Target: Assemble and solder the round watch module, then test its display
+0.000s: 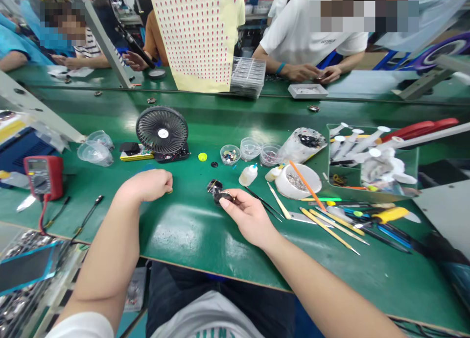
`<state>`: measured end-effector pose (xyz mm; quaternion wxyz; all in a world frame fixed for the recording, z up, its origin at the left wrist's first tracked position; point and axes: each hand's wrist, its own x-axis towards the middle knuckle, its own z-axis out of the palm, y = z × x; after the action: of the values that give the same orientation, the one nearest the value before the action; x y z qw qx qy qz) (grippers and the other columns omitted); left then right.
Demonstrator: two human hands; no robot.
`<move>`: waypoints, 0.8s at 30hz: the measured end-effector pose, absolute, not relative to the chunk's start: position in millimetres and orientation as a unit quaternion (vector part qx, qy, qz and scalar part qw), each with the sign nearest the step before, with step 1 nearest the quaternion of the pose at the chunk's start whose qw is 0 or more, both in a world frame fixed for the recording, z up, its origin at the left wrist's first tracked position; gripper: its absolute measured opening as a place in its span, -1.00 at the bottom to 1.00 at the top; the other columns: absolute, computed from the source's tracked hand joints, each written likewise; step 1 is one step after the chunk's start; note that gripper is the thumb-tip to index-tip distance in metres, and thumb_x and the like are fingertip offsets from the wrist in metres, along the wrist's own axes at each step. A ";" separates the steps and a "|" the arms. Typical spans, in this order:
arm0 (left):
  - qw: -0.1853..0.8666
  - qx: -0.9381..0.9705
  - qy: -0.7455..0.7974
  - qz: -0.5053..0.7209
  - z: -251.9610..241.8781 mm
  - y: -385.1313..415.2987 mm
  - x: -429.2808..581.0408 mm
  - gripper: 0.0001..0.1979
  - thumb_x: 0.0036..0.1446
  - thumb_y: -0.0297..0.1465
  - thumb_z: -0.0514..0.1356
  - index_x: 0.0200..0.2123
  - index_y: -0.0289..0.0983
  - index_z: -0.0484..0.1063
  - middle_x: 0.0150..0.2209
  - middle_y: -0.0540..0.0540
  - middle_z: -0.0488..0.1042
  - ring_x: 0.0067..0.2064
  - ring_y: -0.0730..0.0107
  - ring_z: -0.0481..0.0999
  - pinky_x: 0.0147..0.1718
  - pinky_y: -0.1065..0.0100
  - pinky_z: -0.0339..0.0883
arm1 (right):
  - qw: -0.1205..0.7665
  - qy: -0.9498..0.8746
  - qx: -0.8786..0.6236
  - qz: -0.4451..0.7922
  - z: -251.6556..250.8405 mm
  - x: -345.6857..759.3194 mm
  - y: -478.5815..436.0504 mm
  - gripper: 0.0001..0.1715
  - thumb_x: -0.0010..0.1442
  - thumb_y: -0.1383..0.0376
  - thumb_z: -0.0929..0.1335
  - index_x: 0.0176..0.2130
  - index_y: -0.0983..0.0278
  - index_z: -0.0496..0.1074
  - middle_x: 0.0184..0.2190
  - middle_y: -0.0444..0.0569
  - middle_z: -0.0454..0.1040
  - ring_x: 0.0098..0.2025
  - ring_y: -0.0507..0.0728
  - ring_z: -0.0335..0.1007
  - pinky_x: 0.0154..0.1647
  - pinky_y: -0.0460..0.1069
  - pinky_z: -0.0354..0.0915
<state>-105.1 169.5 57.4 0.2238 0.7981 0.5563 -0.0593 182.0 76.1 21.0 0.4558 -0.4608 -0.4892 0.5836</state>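
Tight pinch in the right hand (249,215) on a small dark round part (223,197), held at the near side of the green workbench (191,235), with the fingers wrapped closely around it and its details partly hidden. Just beyond it, a shiny black-and-silver piece (214,186). Left hand (147,186) curled and apart from the right, its fingertips (168,180) closed on a small gold-coloured piece (169,192), barely showing. Farther away, a black desk fan (162,131) and three clear plastic cups (250,148) holding small parts. To the right, a white plastic bottle (248,175), a white bowl (295,181), black tweezers (264,203) and a spread of yellow-handled picks (330,230). Far left, a red multimeter (43,177). Far right, a green tray (407,181) of white syringes (367,143). Across the bench, a co-worker's hands (304,72) near a small white tray (307,90).
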 end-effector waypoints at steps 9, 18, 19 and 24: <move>0.215 0.838 0.418 0.277 51.2 135.0 -32.0 -0.86 0.34 -0.29 0.15 -0.16 -0.19 0.47 -0.30 -0.02 0.59 -0.31 0.36 0.55 -0.29 0.35 0.42 | 0.453 -0.524 -0.437 0.574 14.5 180.3 69.6 -0.65 0.24 0.04 0.51 -0.08 0.17 0.55 -0.23 -0.06 0.58 -0.21 0.14 0.45 -0.09 0.07 0.38; 0.271 0.820 0.354 0.358 37.8 125.5 -23.5 -0.80 0.36 -0.36 0.20 0.03 -0.20 0.43 -0.22 -0.04 0.64 -0.25 0.41 0.60 -0.22 0.37 0.49 | 0.458 -0.553 -0.442 0.538 16.8 181.4 70.6 -0.58 0.31 0.16 0.45 0.15 0.13 0.52 0.00 0.00 0.62 -0.06 0.21 0.53 0.04 0.14 0.42; 0.272 0.822 0.353 0.354 38.4 125.8 -24.1 -0.79 0.36 -0.37 0.20 0.03 -0.20 0.42 -0.22 -0.04 0.64 -0.25 0.41 0.60 -0.22 0.37 0.49 | 0.457 -0.556 -0.441 0.536 17.6 181.5 70.7 -0.60 0.31 0.16 0.45 0.13 0.13 0.54 -0.01 0.00 0.62 -0.06 0.20 0.54 0.04 0.13 0.43; 0.266 0.829 0.341 0.356 41.3 125.7 -24.6 -0.76 0.34 -0.37 0.20 0.06 -0.21 0.42 -0.23 -0.05 0.64 -0.24 0.40 0.61 -0.20 0.36 0.52 | 0.462 -0.551 -0.449 0.530 20.7 181.9 70.8 -0.72 0.29 0.12 0.47 -0.04 0.17 0.56 -0.14 -0.02 0.63 -0.15 0.17 0.51 -0.04 0.10 0.41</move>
<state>-24.6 125.7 41.3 0.2658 0.8285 0.3405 0.3562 181.9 70.8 20.7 0.4625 -0.4493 -0.5506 0.5301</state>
